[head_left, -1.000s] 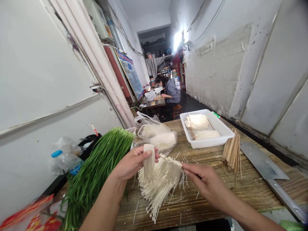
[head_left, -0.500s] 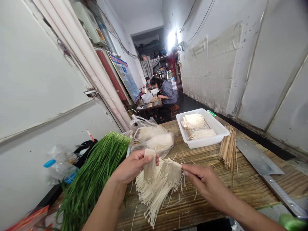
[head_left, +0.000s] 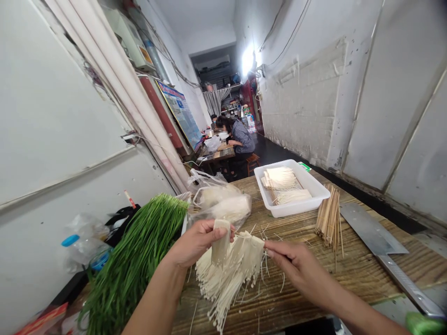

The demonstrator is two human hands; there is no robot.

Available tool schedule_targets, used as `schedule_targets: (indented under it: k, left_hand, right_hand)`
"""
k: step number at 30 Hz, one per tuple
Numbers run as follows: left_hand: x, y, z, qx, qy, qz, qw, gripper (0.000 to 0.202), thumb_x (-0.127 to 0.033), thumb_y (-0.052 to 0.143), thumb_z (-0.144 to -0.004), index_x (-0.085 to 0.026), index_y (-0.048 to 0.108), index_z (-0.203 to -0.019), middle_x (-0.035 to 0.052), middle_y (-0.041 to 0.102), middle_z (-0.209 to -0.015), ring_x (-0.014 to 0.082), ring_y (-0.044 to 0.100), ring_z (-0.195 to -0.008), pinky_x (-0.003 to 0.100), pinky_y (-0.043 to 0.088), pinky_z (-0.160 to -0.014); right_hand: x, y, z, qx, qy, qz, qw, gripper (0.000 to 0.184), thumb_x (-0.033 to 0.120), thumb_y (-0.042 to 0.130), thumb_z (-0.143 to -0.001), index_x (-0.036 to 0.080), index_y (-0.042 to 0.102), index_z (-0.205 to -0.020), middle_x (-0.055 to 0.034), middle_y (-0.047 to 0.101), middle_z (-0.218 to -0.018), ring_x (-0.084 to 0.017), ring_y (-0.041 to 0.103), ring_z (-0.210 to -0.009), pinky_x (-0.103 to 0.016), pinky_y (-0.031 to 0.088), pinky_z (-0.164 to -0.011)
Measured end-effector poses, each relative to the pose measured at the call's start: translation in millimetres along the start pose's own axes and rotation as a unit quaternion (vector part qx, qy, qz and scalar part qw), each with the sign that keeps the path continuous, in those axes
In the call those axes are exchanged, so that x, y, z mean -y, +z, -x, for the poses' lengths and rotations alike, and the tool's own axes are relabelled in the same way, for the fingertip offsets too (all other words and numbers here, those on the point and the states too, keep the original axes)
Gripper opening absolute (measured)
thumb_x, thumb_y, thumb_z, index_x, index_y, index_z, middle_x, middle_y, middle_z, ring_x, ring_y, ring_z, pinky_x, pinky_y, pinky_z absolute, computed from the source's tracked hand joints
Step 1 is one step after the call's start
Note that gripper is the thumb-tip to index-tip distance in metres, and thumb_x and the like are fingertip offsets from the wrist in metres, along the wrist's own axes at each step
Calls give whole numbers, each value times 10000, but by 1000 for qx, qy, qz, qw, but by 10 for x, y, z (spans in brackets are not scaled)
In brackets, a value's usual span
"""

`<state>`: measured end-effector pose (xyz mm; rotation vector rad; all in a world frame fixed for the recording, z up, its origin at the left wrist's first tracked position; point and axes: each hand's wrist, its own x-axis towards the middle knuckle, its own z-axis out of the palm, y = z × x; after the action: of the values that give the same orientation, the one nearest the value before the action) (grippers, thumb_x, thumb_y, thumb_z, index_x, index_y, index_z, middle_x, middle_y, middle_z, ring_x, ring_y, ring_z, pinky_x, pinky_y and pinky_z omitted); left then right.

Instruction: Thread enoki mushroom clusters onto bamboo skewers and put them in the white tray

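**A:** head view, where's the stock?

**B:** enoki clump (head_left: 237, 272) lies on the counter (head_left: 349, 274), front centre. Cut ends point away, caps trail toward the near edge. left hand (head_left: 195, 243) holds a flat enoki slab (head_left: 221, 245) raised off the clump, grip closed, thumb over fingers at the cut end

**A:** right?

**B:** right hand (head_left: 296, 270) has its fingertips pinched shut on the clump's cut-end corner, just beside the slab. Might be a skewer in that pinch, too thin to tell

**A:** tips for the split?

**B:** my read: hold both pieces at the cut ends, where the stems are fused. Pull along the stems, not across, or they snap. Match slab thickness to the portions in the white tray (head_left: 289, 211). Loose strands litter the counter, so go gently

**A:** anything close by?

**B:** cleaver (head_left: 370, 230) on the right, past the skewers (head_left: 328, 218), well apart from both hands. chives (head_left: 139, 256) lie left and bagged enoki (head_left: 226, 207) behind; neither crowds the hands
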<state>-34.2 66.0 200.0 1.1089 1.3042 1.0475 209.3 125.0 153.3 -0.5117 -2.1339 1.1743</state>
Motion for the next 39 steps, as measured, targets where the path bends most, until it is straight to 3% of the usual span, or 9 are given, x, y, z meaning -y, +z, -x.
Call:
schedule_targets:
  k: [10,15,18,22,28,32,39]
  left_hand:
    - [-41,82,-49,26,10,-57,998,286,-346,663,-751,-145,709,-949,35,698,-823,142,575,-731,231,397,-696]
    - [-8,123,-101,54,3,-66,996,307,-340,658,-755,-137,709,-980,58,710,-818,182,604,-767,279,428,-728]
    - [19,131,-121,35,-3,-57,998,332,-347,672,-743,-165,698,-1019,64,720,-906,189,610,-834,287,425,-786]
    - [28,146,-120,-22,44,-8,999,388,-363,710,-703,-198,684,-1052,68,689,-1072,199,583,-974,285,394,-870]
    - [59,176,-101,-94,91,14,991,271,-358,716,-693,-179,744,-895,59,735,-829,145,591,-718,280,427,-778]
    - [82,173,-85,-125,108,-9,986,220,-327,729,-683,-198,751,-860,34,734,-755,140,583,-720,250,426,-734]
    - [57,161,-85,-78,91,-36,992,159,-305,718,-696,-180,758,-784,12,727,-719,117,560,-641,220,415,-646]
  right_hand:
    - [-71,-59,-23,34,27,-55,998,315,319,417,-932,222,648,-1124,-3,649,-773,-141,494,-645,-238,389,-595]
    - [-134,-57,-46,40,41,-91,994,310,331,441,-922,223,649,-1124,-13,668,-815,-159,539,-717,-270,429,-685]
    - [-156,-65,-51,45,46,-128,990,311,333,455,-915,226,642,-1139,-22,682,-875,-168,562,-773,-284,442,-730]
    - [-166,-84,-55,35,62,-145,987,321,352,470,-903,227,642,-1143,-24,682,-852,-155,550,-722,-267,439,-675]
    - [-147,-103,-50,32,82,-158,984,316,368,487,-897,229,652,-1128,0,647,-761,-129,505,-656,-238,403,-620]
    - [-121,-115,-44,45,79,-157,983,303,365,488,-900,238,658,-1117,7,642,-752,-125,495,-656,-231,394,-626]
    - [-99,-169,-29,80,64,-142,985,306,376,482,-903,242,659,-1114,-6,675,-865,-151,528,-742,-246,404,-686]
